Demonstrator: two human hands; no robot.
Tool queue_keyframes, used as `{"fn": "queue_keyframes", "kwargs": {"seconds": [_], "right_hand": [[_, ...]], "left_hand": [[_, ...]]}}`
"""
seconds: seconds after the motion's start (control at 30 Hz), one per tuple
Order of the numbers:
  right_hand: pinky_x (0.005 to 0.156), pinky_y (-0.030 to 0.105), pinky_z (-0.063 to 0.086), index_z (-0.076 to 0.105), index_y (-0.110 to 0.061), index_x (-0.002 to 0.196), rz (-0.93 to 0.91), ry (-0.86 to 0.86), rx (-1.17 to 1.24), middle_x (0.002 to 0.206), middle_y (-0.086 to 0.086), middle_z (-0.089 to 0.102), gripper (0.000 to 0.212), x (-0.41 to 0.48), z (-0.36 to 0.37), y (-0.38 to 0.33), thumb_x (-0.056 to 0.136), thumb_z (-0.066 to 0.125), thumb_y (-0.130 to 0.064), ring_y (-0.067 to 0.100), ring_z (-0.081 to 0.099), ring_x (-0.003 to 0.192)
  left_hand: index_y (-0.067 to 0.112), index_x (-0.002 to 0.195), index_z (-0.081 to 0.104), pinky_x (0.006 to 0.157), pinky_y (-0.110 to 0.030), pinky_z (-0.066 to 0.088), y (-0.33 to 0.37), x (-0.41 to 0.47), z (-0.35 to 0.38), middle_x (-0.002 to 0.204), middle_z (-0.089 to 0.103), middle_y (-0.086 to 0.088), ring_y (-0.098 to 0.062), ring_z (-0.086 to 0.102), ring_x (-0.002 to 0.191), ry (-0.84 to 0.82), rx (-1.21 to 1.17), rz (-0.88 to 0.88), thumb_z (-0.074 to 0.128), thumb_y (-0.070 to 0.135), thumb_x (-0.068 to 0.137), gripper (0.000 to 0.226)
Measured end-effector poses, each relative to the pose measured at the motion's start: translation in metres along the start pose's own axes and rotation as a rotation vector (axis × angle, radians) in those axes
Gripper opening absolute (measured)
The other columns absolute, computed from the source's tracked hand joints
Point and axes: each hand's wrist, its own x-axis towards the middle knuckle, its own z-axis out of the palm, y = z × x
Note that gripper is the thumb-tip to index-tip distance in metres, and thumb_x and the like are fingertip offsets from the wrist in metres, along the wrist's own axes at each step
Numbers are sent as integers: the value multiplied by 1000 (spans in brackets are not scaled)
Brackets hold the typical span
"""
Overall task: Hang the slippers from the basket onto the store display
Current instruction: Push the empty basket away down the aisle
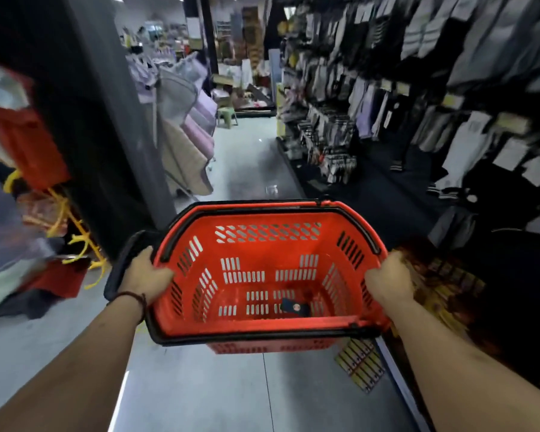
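A red plastic shopping basket (pixel 256 244) with black handles is held in front of me above the aisle floor. My left hand (pixel 145 275) grips its left rim and my right hand (pixel 387 277) grips its right rim. Inside it I see only one small dark item (pixel 294 307) on the bottom; no slippers show. The view is blurred by motion.
A wall display of hanging socks (pixel 418 98) runs along the right. A dark pillar (pixel 106 135) and racks with red bags (pixel 28 145) and hung fabrics (pixel 187 135) stand on the left. The grey aisle floor (pixel 247 157) stretches ahead to a green stool (pixel 227 116).
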Motion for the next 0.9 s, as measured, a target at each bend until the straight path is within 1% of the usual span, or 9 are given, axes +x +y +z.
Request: {"fn": "queue_keyframes", "kwargs": {"seconds": [0.07, 0.1, 0.13, 0.17, 0.2, 0.3, 0.4, 0.57, 0.9], "right_hand": [[71, 32, 40, 47, 7, 124, -1, 2, -8, 117, 28, 60, 42, 49, 24, -17, 85, 56, -5, 42, 61, 101], [72, 32, 42, 45, 7, 127, 13, 0, -9, 118, 27, 60, 44, 75, 38, -26, 86, 55, -6, 42, 61, 101], [74, 34, 45, 43, 7, 131, 26, -6, -10, 119, 27, 59, 47, 103, 52, -36, 87, 54, -7, 42, 61, 102], [78, 38, 49, 41, 7, 132, 30, -15, -4, 120, 28, 59, 48, 132, 66, -49, 88, 53, -7, 44, 61, 103], [82, 42, 50, 42, 7, 130, 31, -25, 10, 120, 29, 58, 46, 162, 81, -62, 88, 53, -7, 45, 61, 104], [87, 47, 50, 44, 4, 120, 12, -46, 10, 119, 31, 58, 37, 262, 117, -111, 87, 54, -7, 48, 60, 105], [87, 49, 52, 42, 1, 119, -1, -86, -19, 116, 28, 58, 36, 356, 141, -169, 87, 54, -12, 47, 60, 102], [84, 43, 46, 42, 3, 127, -63, -97, -34, 124, 30, 56, 43, 501, 192, -279, 87, 54, -11, 47, 58, 109], [86, 44, 54, 50, 0, 128, -57, -66, -25, 111, 26, 65, 52, 785, 379, -471, 78, 57, -14, 42, 65, 102]], "left_hand": [[2, 127, 61, 99, -42, 47, 11, 56, 28, 116, 68, -15, -32, 63, 109, -12, -24, -23, 71, 14, 70, 58], [3, 127, 61, 101, -40, 45, 16, 87, 42, 120, 67, -17, -35, 60, 119, -29, -21, -39, 70, 18, 68, 62], [9, 113, 67, 98, -37, 44, 22, 117, 57, 109, 69, -14, -37, 58, 122, -26, -15, -55, 69, 18, 69, 45], [18, 89, 64, 91, -34, 43, 29, 147, 71, 92, 66, -7, -38, 59, 119, -27, -6, -72, 69, 15, 72, 18], [21, 76, 57, 87, -33, 42, 33, 179, 87, 82, 61, -3, -38, 62, 112, -17, -15, -79, 67, 14, 74, 13], [14, 83, 65, 88, -41, 54, 50, 274, 130, 89, 70, -8, -35, 68, 93, 7, -40, -117, 62, 16, 69, 15], [13, 78, 68, 80, -45, 59, 74, 370, 157, 77, 72, -11, -33, 69, 77, 20, -25, -148, 59, 17, 62, 19], [15, 82, 65, 75, -39, 52, 132, 520, 189, 79, 67, -13, -34, 63, 77, 95, 85, -113, 64, 6, 80, 10], [9, 87, 69, 74, -37, 49, 165, 913, 283, 82, 69, -14, -34, 65, 82, 15, 40, -94, 60, 3, 76, 15]]}}
